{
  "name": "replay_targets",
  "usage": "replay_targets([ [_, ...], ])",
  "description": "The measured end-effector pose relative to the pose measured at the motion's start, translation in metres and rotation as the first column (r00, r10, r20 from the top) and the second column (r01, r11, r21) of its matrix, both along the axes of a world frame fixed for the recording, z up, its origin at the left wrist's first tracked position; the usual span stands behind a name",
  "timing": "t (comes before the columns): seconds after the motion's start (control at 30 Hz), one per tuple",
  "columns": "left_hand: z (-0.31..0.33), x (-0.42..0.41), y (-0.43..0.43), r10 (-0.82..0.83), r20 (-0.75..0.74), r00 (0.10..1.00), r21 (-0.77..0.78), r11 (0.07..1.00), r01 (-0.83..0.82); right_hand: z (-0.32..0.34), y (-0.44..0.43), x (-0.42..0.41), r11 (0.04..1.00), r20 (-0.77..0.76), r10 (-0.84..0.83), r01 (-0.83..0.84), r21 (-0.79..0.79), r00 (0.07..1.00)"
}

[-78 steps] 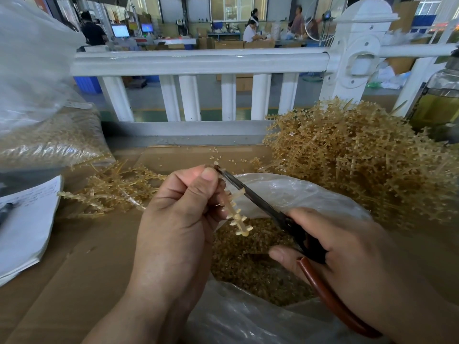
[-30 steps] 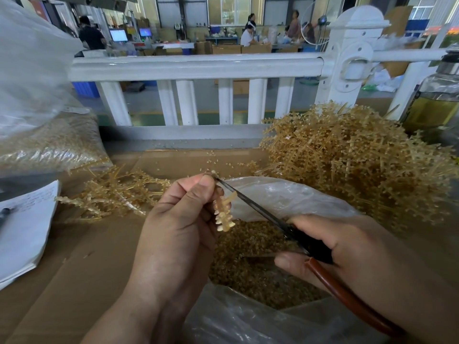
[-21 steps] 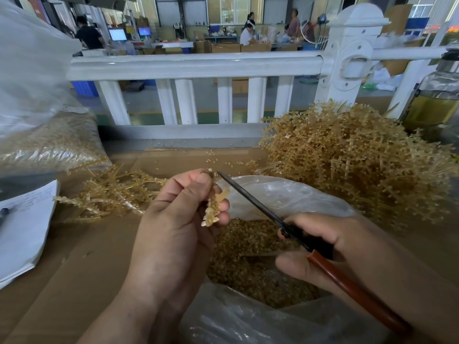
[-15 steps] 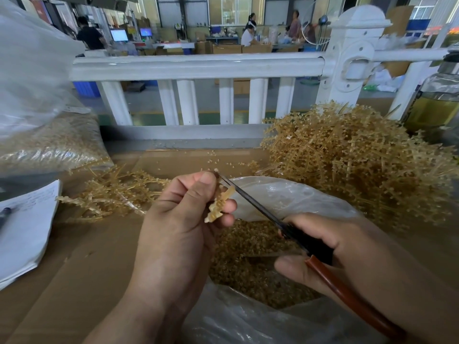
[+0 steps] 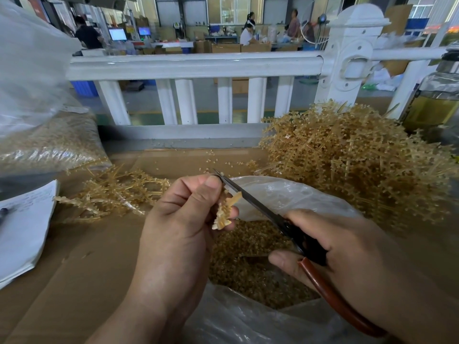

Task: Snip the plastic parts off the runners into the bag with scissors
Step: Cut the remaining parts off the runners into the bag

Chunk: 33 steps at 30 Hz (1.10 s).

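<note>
Head view:
- Left hand (image 5: 178, 219) pinches short runner (image 5: 227, 211) between thumb and fingers, above open bag (image 5: 285, 192).
- Right hand (image 5: 347, 249) curled round scissors (image 5: 250, 198) handles. Blades look closed, lying across runner's upper end, just beside thumb tip.
- Cut parts (image 5: 248, 264) heaped in bag below.
- Big runner pile (image 5: 360, 165) at right, sparser heap (image 5: 116, 192) at left.

Step, likely: mid-snipping this runner.

Next: open blades, seat on remaining stems, keep runner over bag, mind thumb.

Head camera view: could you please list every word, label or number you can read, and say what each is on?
No text is legible.
Paper sheets: handwritten lines, too blurred to read.
Monitor: lit screen, too small to read.
White slip on the filled bag: blurred, unreadable.
</note>
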State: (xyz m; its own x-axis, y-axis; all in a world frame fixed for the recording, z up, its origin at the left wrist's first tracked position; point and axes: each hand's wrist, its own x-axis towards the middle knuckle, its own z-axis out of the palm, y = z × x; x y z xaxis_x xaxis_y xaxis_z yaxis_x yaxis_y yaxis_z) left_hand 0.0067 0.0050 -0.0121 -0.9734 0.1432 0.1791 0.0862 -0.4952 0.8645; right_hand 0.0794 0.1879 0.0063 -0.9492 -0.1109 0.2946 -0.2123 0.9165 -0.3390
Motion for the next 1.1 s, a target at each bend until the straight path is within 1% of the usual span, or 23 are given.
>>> replay_targets([
  [0.13, 0.0, 0.001, 0.0, 0.004, -0.006, 1.0, -0.007, 1.0, -0.004, -0.004, 0.0, -0.002, 1.0, -0.057, 0.009, -0.01, -0.004, 0.998],
  [0.27, 0.001, 0.0, 0.0, 0.004, -0.017, 1.0, -0.011, 1.0, -0.004, -0.004, 0.0, -0.001, 1.0, -0.069, 0.01, -0.012, -0.022, 0.998],
  [0.47, -0.001, 0.0, 0.0, 0.002, -0.015, 1.0, -0.013, 1.0, -0.002, -0.003, 0.001, -0.001, 1.0, -0.057, 0.006, -0.006, 0.006, 0.998],
  [0.77, 0.0, 0.0, 0.0, 0.001, -0.001, 1.0, 0.005, 1.0, 0.0, -0.004, 0.003, -0.001, 1.0, -0.054, 0.013, -0.014, -0.006, 0.998],
  [0.87, 0.0, -0.003, -0.002, 0.009, 0.006, 1.0, 0.002, 1.0, -0.009, -0.005, 0.002, -0.002, 0.999, -0.027, 0.01, -0.011, -0.046, 1.0],
  [0.97, 0.001, -0.005, -0.006, 0.034, -0.032, 0.999, -0.039, 0.999, -0.035, -0.007, 0.002, -0.004, 0.993, -0.018, 0.0, -0.003, -0.121, 1.0],
  [1.03, 0.002, -0.007, -0.009, 0.027, -0.063, 0.998, -0.091, 0.995, -0.032, -0.008, 0.003, -0.004, 0.983, -0.034, -0.034, 0.027, -0.18, 0.999],
  [1.1, 0.002, -0.006, -0.011, -0.02, -0.105, 0.994, -0.194, 0.981, -0.001, -0.007, 0.003, -0.003, 0.968, -0.046, -0.098, 0.085, -0.238, 0.994],
])
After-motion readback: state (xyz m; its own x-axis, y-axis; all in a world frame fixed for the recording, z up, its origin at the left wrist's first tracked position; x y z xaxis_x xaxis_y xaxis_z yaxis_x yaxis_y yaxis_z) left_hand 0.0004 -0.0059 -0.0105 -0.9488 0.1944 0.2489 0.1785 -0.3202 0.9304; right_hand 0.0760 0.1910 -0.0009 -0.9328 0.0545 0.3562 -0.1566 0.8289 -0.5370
